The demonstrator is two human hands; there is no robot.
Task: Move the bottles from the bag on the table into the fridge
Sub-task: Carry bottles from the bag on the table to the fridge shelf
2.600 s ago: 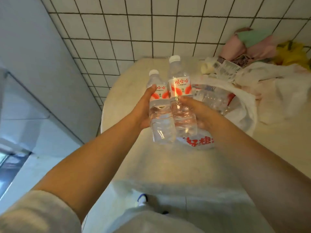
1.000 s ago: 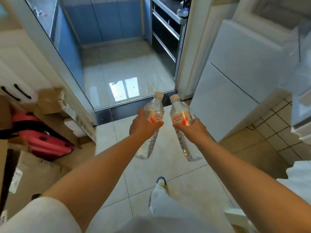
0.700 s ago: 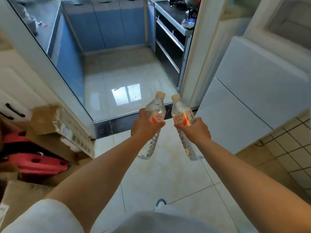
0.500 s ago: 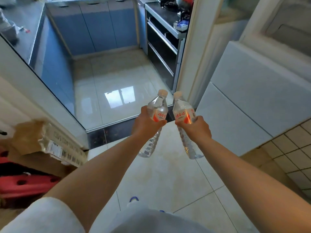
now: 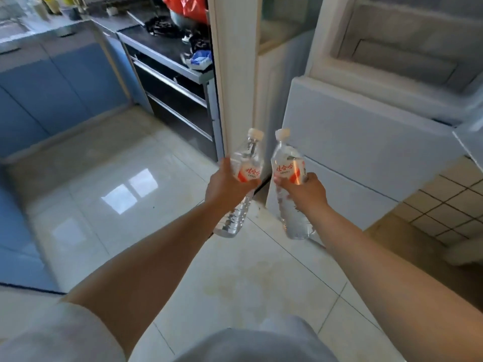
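Note:
My left hand (image 5: pixel 225 184) grips a clear water bottle (image 5: pixel 247 163) with a white cap and a red-and-white label, held out in front of me above the floor. A second bottle (image 5: pixel 287 165) of the same kind is held by my right hand (image 5: pixel 305 192), close beside the first. Both bottles tilt slightly, caps up. The white fridge (image 5: pixel 360 142) stands just beyond and to the right of the bottles, its lower door shut; an upper compartment (image 5: pixel 407 58) looks open. The bag and the table are out of view.
A white door frame (image 5: pixel 230 74) rises just behind the bottles. Past it lies a kitchen with blue cabinets (image 5: pixel 52 79), a dark stove counter (image 5: pixel 162 37) and a glossy tiled floor (image 5: pixel 109 184). A tiled wall (image 5: pixel 449 205) is at the right.
I have turned from the table and carried both bottles across the floor; the fridge and the door frame are now closer. The cardboard boxes at the left have left the view.

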